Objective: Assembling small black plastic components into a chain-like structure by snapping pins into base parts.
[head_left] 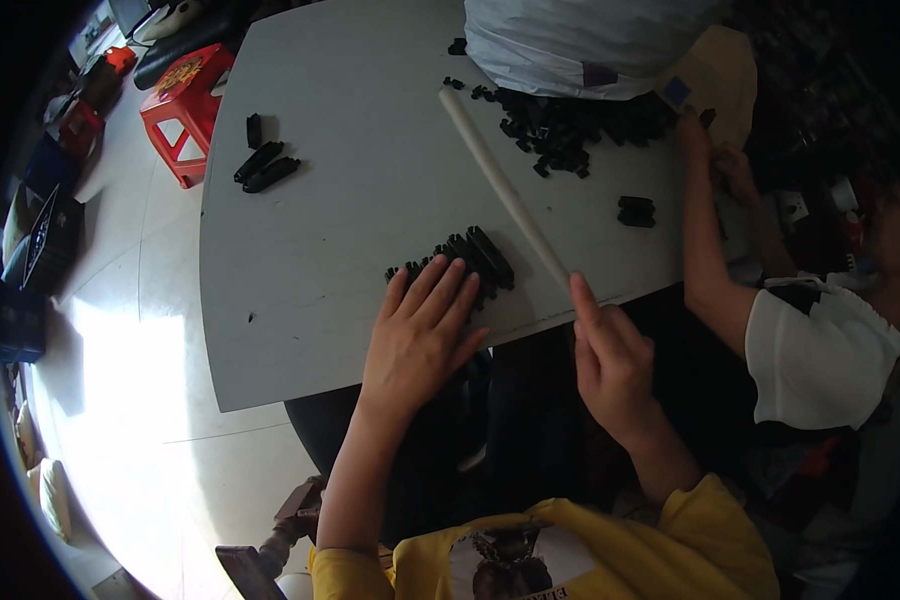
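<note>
Your right hand (615,365) was curled round the near end of one long pale stick (510,195), its index finger laid out along the shaft. Your left hand (415,330) lay palm down, fingers extended and only slightly parted, over a row of black pieces (485,258) near the table's front edge; it pinched nothing that showed, and your fingers covered enough of the row that its count could not be told. The stick ran slantwise from your right hand across the table (300,240), coming between the row and a loose black heap (550,125), whose pieces were too jumbled to count. Behind that heap one big white sack (590,50) blocked the far part of the tabletop, with one tan sheet (732,85) beside it on the right. A co-worker's two bare arms (710,230) reached in over the right side, one hand near the heap's right end and the sack. Two black pieces (636,211) lay side by side, apart from the heap, to the left of those arms. Three more black pieces (267,165) lay well off to your left, two of them touching or nearly so. Past the table's left edge, one red stool (188,105) stood on the pale floor (160,370).
</note>
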`<act>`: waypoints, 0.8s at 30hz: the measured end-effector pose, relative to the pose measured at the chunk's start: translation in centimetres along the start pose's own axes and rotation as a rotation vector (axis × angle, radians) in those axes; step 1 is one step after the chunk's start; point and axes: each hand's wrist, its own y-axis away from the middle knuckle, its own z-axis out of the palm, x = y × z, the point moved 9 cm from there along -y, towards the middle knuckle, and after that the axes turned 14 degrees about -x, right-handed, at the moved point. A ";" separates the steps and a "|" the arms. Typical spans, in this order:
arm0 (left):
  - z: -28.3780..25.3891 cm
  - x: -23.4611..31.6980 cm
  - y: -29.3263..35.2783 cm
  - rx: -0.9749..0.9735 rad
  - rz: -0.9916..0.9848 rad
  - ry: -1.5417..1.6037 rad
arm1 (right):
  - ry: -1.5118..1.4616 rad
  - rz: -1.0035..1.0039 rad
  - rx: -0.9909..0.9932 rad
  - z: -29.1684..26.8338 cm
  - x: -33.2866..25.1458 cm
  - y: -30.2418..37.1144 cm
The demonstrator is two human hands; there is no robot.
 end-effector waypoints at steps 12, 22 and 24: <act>-0.4 -0.2 0.6 0.089 0.023 0.029 | -0.005 0.007 0.011 -0.3 -0.1 -0.8; -0.8 0.2 0.5 0.149 0.060 0.045 | 0.081 0.106 -0.206 3.3 0.9 -0.4; -1.3 0.2 1.0 0.207 0.071 0.031 | 0.022 0.052 -0.106 1.9 -0.1 -0.6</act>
